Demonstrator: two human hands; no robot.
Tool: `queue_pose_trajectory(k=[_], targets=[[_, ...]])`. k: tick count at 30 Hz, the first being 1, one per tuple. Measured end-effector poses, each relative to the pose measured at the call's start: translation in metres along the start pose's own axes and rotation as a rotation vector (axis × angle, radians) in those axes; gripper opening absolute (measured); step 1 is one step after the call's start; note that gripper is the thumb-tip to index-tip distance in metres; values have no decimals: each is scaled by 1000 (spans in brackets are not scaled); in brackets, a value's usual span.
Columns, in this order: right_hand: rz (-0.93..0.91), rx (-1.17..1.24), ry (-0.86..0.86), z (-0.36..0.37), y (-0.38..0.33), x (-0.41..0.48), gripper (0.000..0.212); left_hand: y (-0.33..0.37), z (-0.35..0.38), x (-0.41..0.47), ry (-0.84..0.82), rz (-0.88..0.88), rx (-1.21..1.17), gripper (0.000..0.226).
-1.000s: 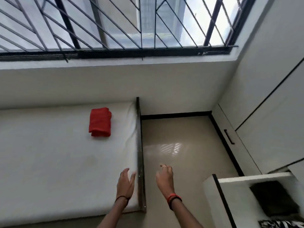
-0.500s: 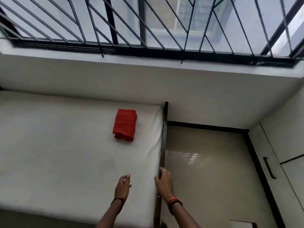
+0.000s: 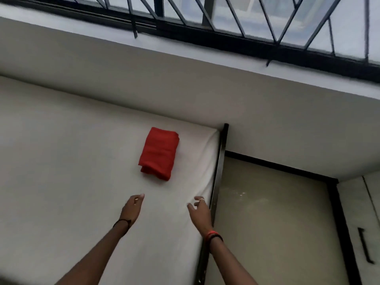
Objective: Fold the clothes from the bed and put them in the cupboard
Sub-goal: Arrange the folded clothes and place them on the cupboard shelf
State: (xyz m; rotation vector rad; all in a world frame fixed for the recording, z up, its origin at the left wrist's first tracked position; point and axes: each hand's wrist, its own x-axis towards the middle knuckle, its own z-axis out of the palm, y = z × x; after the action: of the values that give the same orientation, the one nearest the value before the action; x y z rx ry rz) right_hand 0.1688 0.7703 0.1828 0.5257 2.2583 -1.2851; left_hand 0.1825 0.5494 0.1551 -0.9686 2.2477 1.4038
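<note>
A folded red cloth (image 3: 158,153) lies on the white bed (image 3: 61,171), near the bed's far right corner. My left hand (image 3: 131,208) reaches out over the sheet just below the cloth, fingers loosely curled and holding nothing. My right hand (image 3: 200,210) is stretched out over the bed's right edge, fingers relaxed and empty. Both hands are short of the cloth and do not touch it. A white cupboard door with a black handle (image 3: 365,247) shows at the far right.
The bed's dark frame rail (image 3: 218,175) runs along its right side. Glossy beige floor (image 3: 271,223) lies between bed and cupboard. A white wall ledge (image 3: 185,64) and a barred window (image 3: 226,19) are behind the bed.
The view has swung left, away from the cupboard and its open door, toward the bed. Both hands have moved forward over the sheet, closer to the red cloth.
</note>
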Motion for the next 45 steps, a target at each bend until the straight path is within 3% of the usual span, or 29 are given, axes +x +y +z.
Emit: queue_pose_trajectory(k=[8,12,14,17,20,21,25,27,29,31,35,45], targets=[[155,222,-15,51,-31,133,68,11,-22,166,45,54,80,57],[174,336,-94,79,-48,201,47,21,-24,227,-42,103,82,70],[150,390,-96,90,-55,231,63,28,-25,256,-92,124,88,84],[107,426,-133,105,-71,260,62,31,-21,298,-146,130,77,113],[86,430,-160,113,-85,277,105,40,-15,318,-217,133,15,112],[86,425,-172,114,-87,281,100,45,-13,319,-236,133,4,112],[117,463,-203,119,-88,299,41,55,-4,332,-294,122,-15,114],[134,474,-211,120,-89,305,36,66,-3,331,-305,107,-1,105],[144,499,-237,118,-90,310,43,73,-1,332,-332,83,-16,79],[151,569,-276,117,-89,315,49,78,4,337,-410,38,-81,70],[149,670,-316,115,-90,319,40,82,15,339,-547,-50,-245,40],[184,794,-321,123,-72,295,39,74,14,327,-618,-156,-351,38]])
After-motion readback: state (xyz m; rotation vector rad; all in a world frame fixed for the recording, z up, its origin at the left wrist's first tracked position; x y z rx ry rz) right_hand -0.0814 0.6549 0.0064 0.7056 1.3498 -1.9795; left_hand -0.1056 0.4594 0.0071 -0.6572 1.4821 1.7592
